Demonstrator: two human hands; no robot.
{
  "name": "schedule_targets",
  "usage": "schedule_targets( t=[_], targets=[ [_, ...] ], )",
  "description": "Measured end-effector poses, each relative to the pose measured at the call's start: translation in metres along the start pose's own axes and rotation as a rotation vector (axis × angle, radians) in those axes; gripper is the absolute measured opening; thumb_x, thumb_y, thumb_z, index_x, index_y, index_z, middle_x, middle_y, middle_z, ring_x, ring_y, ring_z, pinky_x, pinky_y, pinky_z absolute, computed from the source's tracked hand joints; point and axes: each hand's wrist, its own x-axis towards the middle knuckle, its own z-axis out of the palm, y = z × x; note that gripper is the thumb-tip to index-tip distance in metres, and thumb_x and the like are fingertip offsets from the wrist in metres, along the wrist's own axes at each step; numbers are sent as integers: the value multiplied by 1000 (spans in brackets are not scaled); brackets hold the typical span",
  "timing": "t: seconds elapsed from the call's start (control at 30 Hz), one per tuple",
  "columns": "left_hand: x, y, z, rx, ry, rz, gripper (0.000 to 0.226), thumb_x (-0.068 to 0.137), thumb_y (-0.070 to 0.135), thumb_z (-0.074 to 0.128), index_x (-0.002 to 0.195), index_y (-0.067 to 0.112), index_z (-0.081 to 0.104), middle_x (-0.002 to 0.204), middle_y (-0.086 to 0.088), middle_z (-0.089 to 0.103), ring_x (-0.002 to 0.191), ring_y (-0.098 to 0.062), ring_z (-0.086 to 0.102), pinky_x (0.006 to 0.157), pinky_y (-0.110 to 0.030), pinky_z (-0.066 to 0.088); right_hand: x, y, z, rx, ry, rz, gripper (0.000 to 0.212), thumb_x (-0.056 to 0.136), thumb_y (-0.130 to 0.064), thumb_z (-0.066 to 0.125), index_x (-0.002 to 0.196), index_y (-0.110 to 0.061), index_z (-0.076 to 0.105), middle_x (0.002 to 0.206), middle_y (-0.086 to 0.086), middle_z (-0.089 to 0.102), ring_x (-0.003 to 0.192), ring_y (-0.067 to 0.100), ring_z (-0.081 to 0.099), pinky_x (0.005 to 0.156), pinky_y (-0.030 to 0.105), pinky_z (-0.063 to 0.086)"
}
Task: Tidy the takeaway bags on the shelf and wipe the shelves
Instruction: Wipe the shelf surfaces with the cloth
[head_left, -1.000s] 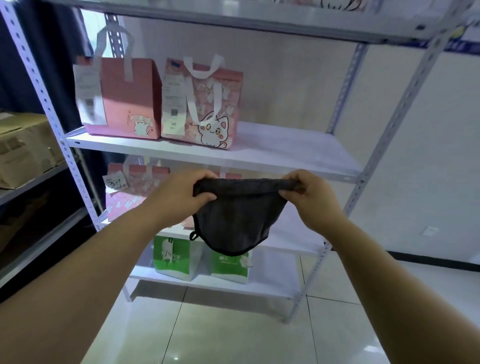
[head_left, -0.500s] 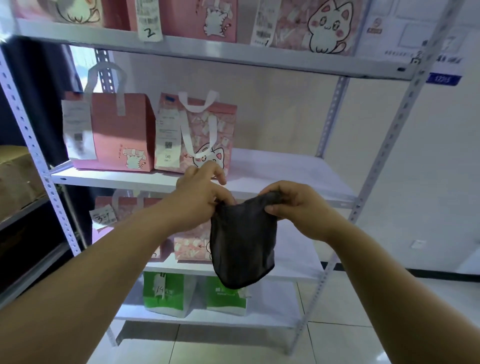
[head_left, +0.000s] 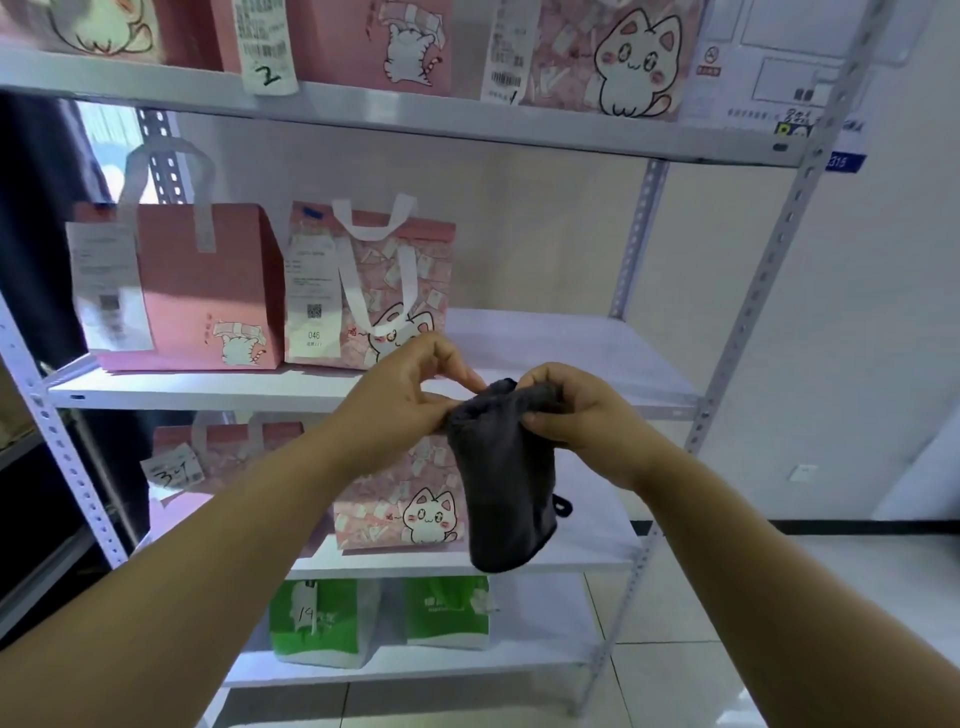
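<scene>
A dark grey cloth (head_left: 506, 483) hangs in the middle of the frame, bunched at its top edge and drooping in front of the rack. The left hand (head_left: 410, 395) pinches that edge from the left between thumb and curled fingers. The right hand (head_left: 582, 415) grips it from the right, fingers folded over the fabric. The two hands are close together, just in front of the middle shelf (head_left: 566, 343), whose white board shows on its right half.

On the left half of that shelf two bags stand side by side: a plain pink bag (head_left: 208, 291) with a paper slip on its front, and a cat bag (head_left: 384, 291) with white handles and a receipt marked 046. The lower shelf (head_left: 597, 551) carries another cat-print bag (head_left: 410, 499), partly hidden by the cloth and the left forearm. On the bottom shelf (head_left: 415, 670) two green bags (head_left: 322, 623) stand next to each other, the left one marked 14. Along the upper edge of the frame the top shelf (head_left: 415, 117) holds more pink bags (head_left: 602, 57), one slip marked 2.

A grey perforated post (head_left: 753, 312) climbs the right side of the rack. Behind it are a pale wall (head_left: 857, 312) with a socket (head_left: 802, 473) at the right, and glossy pale floor tiles (head_left: 675, 675) at the lower right.
</scene>
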Motion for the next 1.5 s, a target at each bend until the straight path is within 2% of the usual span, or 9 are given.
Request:
schedule_targets(
  t=[0.2, 0.37, 0.5, 0.63, 0.8, 0.97, 1.1, 1.33, 1.5],
  targets=[
    [15, -18, 7, -388, -71, -121, 21, 78, 11, 51, 86, 20, 68, 99, -6, 69, 89, -23, 66, 73, -30, 55, 5, 14, -1, -51, 239, -30, 24, 85, 5, 58, 81, -19, 53, 83, 3, 58, 77, 16, 57, 70, 29, 45],
    [40, -34, 31, -60, -58, -48, 35, 67, 24, 81, 95, 38, 66, 98, 16, 67, 85, -11, 69, 71, -22, 55, 6, 28, -19, -79, 414, -39, 26, 84, 0, 62, 86, -24, 52, 87, 4, 60, 77, 16, 60, 71, 31, 49],
    [73, -45, 51, -2, -1, 18, 41, 70, 4, 78, 87, 40, 68, 95, 10, 68, 83, -10, 68, 76, -29, 57, 9, 38, -50, 1, 413, 42, 30, 81, 0, 67, 94, -21, 51, 92, 4, 59, 73, 6, 62, 67, 21, 51],
    [113, -55, 71, -76, -124, 23, 45, 73, 0, 74, 89, 41, 66, 97, 15, 69, 89, -6, 66, 72, -24, 55, 18, 51, -91, -5, 385, 127, 42, 81, -3, 67, 115, -19, 46, 101, 2, 57, 83, 7, 60, 70, 17, 50],
    [167, -76, 101, -80, -117, -41, 36, 72, 13, 78, 89, 42, 65, 97, 11, 67, 94, -18, 66, 76, -36, 58, 40, 69, -145, -94, 374, 134, 24, 82, -4, 67, 101, -17, 58, 107, 18, 59, 80, 25, 57, 74, 39, 52],
    [225, -103, 128, -78, -106, -147, 25, 72, 18, 78, 85, 35, 65, 101, 0, 64, 85, -19, 68, 66, -34, 59, 74, 96, -201, -180, 347, 238, 16, 84, -14, 67, 96, -17, 58, 93, 9, 64, 81, 23, 66, 65, 35, 57],
    [264, -132, 149, 26, -64, -222, 25, 75, 15, 76, 90, 28, 61, 105, -2, 61, 83, -20, 67, 65, -28, 59, 110, 129, -236, -365, 353, 334, 24, 83, -16, 68, 104, -14, 56, 91, 5, 63, 85, 25, 65, 75, 43, 57],
    [299, -171, 169, 280, -31, -259, 38, 73, 24, 78, 99, 36, 53, 108, 16, 53, 77, 1, 64, 61, -14, 43, 161, 186, -270, -469, 409, 478, 26, 84, -23, 67, 105, -19, 52, 97, 4, 60, 83, 21, 59, 66, 30, 48],
    [308, -187, 173, 518, -109, -203, 34, 72, 37, 76, 102, 33, 61, 107, 10, 53, 95, -7, 55, 72, -14, 40, 179, 210, -270, -463, 500, 455, 26, 84, -24, 66, 102, -22, 48, 102, 5, 61, 85, 20, 57, 60, 24, 40]
  ],
)
